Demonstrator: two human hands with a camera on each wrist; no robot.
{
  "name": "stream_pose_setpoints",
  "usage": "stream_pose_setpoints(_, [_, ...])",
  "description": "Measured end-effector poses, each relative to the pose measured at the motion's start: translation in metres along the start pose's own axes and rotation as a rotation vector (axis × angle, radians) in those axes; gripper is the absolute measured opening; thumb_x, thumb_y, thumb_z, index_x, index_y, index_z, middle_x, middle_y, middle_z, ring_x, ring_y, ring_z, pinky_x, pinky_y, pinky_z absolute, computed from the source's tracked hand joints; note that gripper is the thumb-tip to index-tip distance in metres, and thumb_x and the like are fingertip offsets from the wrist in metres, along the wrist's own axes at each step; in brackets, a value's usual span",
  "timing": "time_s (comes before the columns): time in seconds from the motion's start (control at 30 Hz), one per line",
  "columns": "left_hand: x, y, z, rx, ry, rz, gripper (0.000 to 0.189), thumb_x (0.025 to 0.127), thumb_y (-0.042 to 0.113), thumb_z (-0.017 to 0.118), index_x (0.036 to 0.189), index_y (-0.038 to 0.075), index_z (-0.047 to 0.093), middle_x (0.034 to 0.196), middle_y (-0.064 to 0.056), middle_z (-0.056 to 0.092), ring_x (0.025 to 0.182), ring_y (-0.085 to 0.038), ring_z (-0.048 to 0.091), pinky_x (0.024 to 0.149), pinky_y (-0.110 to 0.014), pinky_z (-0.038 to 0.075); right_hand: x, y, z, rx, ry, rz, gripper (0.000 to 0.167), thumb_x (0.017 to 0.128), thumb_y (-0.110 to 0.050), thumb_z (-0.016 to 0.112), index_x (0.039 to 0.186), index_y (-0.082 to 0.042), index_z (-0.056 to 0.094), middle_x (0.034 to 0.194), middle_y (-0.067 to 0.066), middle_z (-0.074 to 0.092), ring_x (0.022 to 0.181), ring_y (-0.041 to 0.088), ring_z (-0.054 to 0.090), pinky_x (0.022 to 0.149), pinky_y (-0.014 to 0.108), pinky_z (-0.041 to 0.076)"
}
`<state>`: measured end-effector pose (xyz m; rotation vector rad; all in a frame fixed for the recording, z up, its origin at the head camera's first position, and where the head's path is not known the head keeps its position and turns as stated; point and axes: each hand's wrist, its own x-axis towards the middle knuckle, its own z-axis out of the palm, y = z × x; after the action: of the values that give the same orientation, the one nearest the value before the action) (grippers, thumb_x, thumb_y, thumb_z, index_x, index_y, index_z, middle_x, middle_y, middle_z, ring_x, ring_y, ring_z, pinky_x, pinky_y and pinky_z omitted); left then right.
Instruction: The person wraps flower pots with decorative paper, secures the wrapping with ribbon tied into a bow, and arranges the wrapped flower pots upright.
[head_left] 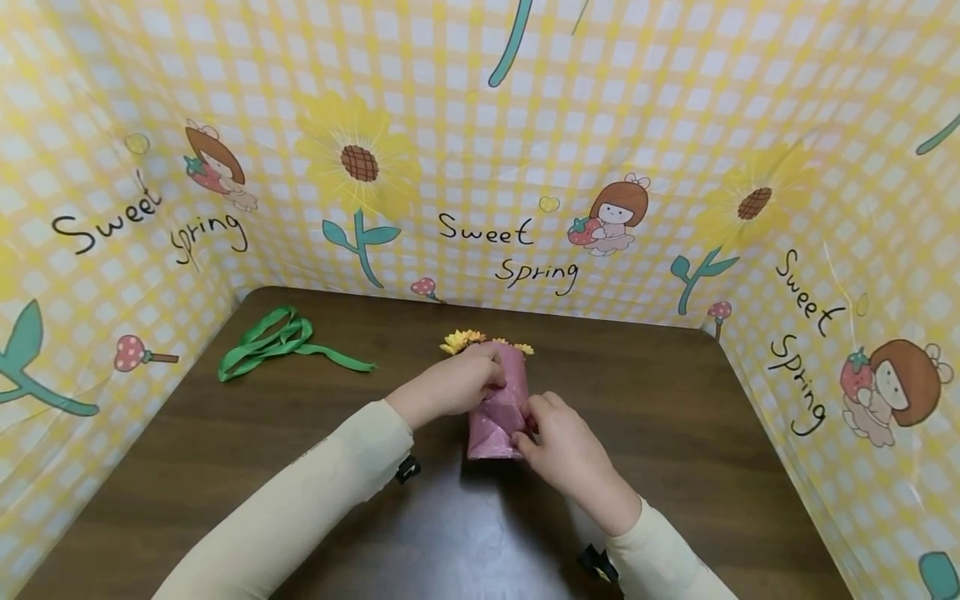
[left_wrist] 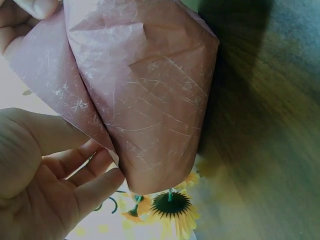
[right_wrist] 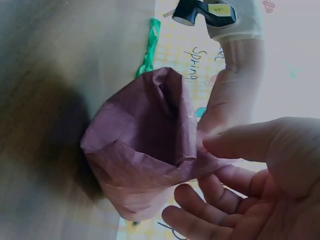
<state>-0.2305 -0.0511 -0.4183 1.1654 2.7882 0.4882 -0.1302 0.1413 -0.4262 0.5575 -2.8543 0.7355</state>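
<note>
A sheet of pink wrapping paper [head_left: 498, 412] is rolled into a loose tube around yellow artificial flowers [head_left: 462, 340], whose heads stick out at the far end. My left hand [head_left: 467, 377] pinches the overlapping paper edge near the flowers. Lower down on the right side, my right hand [head_left: 566, 437] pinches the same flap between thumb and fingers. The right wrist view shows the paper's near end [right_wrist: 145, 125] gaping, with a folded corner. Seen from the left wrist, green stems and a dark-backed flower [left_wrist: 171, 205] emerge past the paper's rim.
A loosely looped green ribbon [head_left: 281, 342] lies at the back left of the dark wooden table [head_left: 637, 400]. Yellow checked cloth [head_left: 465, 167] with printed flowers walls in the back and both sides. Black cameras are strapped at both wrists.
</note>
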Motion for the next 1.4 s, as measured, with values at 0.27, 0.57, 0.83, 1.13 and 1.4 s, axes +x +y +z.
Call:
stream_pose_setpoints(0.27, [0.003,0.004,-0.005,-0.015,-0.013,0.026,0.013,0.096,0.016,0.073,0.102,0.008,0.079,0.103,-0.006,0.062,0.101,-0.021,0.059,0.094,-0.037,0.05,-0.006,0.002,0.006,-0.136,0.151,-0.116,0.034,0.079,-0.005,0.083,0.075,-0.016,0.051,0.075,-0.005,0.045,0.063,0.011,0.044,0.056,0.026,0.041])
stream_pose_setpoints(0.57, [0.0,0.011,-0.007,-0.062,-0.039,-0.038,0.016,0.095,0.019,0.074,0.103,0.007,0.079,0.107,-0.007,0.067,0.108,-0.022,0.06,0.101,-0.039,0.048,-0.021,-0.001,0.023,-0.508,0.33,-0.429,0.018,0.081,0.005,0.067,0.081,-0.006,0.053,0.079,0.007,0.046,0.065,0.024,0.051,0.048,0.031,0.044])
stream_pose_setpoints(0.83, [-0.004,0.021,-0.002,-0.039,0.025,-0.082,0.01,0.092,0.016,0.076,0.096,0.006,0.079,0.101,-0.007,0.066,0.103,-0.022,0.06,0.099,-0.041,0.048,-0.03,0.004,0.031,-0.609,0.29,-0.584,0.013,0.092,-0.001,0.044,0.084,-0.006,0.052,0.083,0.006,0.046,0.07,0.024,0.046,0.055,0.031,0.038])
stream_pose_setpoints(1.13, [-0.014,0.027,0.002,-0.005,0.041,-0.099,0.021,0.092,0.011,0.075,0.113,0.009,0.077,0.103,-0.009,0.067,0.102,-0.025,0.059,0.094,-0.04,0.051,-0.039,0.011,0.016,-0.343,0.168,-0.232,0.048,0.069,-0.019,0.088,0.098,-0.003,0.055,0.086,0.007,0.05,0.069,0.025,0.056,0.055,0.037,0.05])
stream_pose_setpoints(1.4, [-0.026,0.04,0.008,0.187,0.073,-0.045,0.026,0.098,0.024,0.069,0.113,0.004,0.075,0.103,-0.015,0.065,0.092,-0.026,0.061,0.085,-0.041,0.056,-0.035,0.019,0.022,-0.329,0.07,-0.047,0.037,0.083,-0.028,0.078,0.064,-0.014,0.049,0.058,0.003,0.054,0.047,0.023,0.054,0.042,0.04,0.041])
